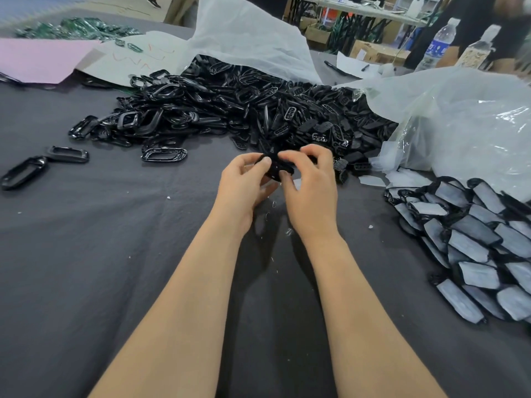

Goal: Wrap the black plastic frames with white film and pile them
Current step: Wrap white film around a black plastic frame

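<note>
Both my hands meet over the middle of the table and hold one black plastic frame (275, 168) between them. My left hand (244, 185) grips its left end with curled fingers and thumb. My right hand (309, 182) pinches its right end from above. A big heap of loose black frames (230, 110) lies just behind my hands. A pile of frames wrapped in white film (474, 248) lies at the right. Small cut pieces of white film (373, 180) lie beside that pile.
A dark grey cloth (115, 254) covers the table. Three single frames (67, 154) lie apart at the left. Clear plastic bags (459, 116) spread behind and to the right. Pink paper (37, 58) lies far left. Two bottles (439, 44) and a person stand at the far right.
</note>
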The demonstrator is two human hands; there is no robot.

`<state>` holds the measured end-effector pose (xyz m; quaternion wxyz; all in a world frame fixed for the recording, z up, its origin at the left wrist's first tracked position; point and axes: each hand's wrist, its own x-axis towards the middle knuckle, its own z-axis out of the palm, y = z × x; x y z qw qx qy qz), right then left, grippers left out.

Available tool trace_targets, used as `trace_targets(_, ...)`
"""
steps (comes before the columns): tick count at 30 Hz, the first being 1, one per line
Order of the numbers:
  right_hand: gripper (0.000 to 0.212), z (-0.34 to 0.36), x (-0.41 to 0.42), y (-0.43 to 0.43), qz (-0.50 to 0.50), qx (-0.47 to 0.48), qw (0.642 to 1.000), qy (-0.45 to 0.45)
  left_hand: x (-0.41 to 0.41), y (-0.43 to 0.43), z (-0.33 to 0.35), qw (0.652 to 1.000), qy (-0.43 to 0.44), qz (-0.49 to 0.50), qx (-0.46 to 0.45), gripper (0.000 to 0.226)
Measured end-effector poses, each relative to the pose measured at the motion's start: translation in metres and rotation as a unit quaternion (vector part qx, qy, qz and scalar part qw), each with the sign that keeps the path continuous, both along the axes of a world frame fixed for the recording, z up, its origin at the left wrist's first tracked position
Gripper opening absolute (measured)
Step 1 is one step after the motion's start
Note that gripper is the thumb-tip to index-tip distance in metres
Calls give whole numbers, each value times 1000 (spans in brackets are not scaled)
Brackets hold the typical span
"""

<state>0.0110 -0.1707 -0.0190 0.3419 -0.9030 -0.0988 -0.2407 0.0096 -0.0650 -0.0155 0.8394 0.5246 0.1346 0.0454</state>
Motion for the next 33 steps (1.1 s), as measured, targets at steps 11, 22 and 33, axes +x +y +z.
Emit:
trace_targets(11,24,4,0,-1,42,240,970,5,2,2,-2,994,-10,93,63,15)
trace_targets(22,14,5,0,2,47,342,937,51,-1,-4,-3,990,-58,23,129,14)
trace_targets(33,21,-2,10,-5,-2,395,913,98,-3,-4,1,990,-104,-24,88,16)
